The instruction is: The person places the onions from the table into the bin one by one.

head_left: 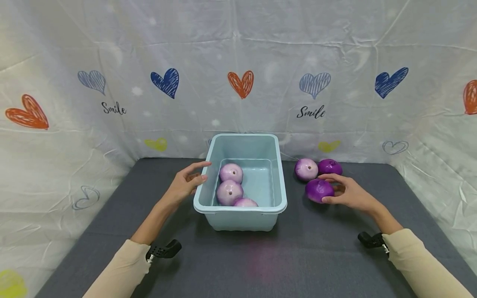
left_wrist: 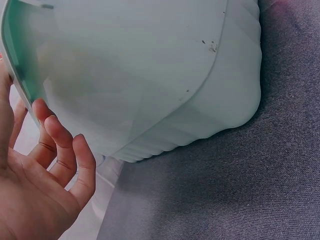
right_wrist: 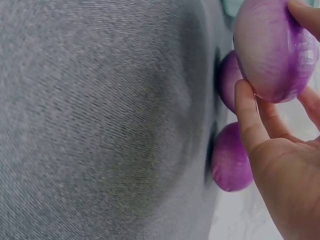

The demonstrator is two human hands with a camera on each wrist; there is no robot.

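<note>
My right hand (head_left: 352, 193) grips a glossy purple onion (head_left: 318, 191) between thumb and fingers, to the right of a light blue plastic bin (head_left: 238, 210). In the right wrist view, the held onion (right_wrist: 270, 50) shows a pale side and a purple side. Behind it are a pale onion (head_left: 306, 169) and a dark purple onion (head_left: 329, 166). Inside the bin, three pale purple onions (head_left: 230, 192) lie along the left side, the nearest partly hidden by the front rim. My left hand (head_left: 182, 182) is at the bin's left rim, its fingers loosely bent.
A dark grey cloth (head_left: 298, 256) covers the table. Behind and at both sides hangs a white sheet (head_left: 201, 82) printed with hearts and "Smile". A black band with a camera (head_left: 164, 249) is on the left wrist, and another camera (head_left: 370, 240) on the right.
</note>
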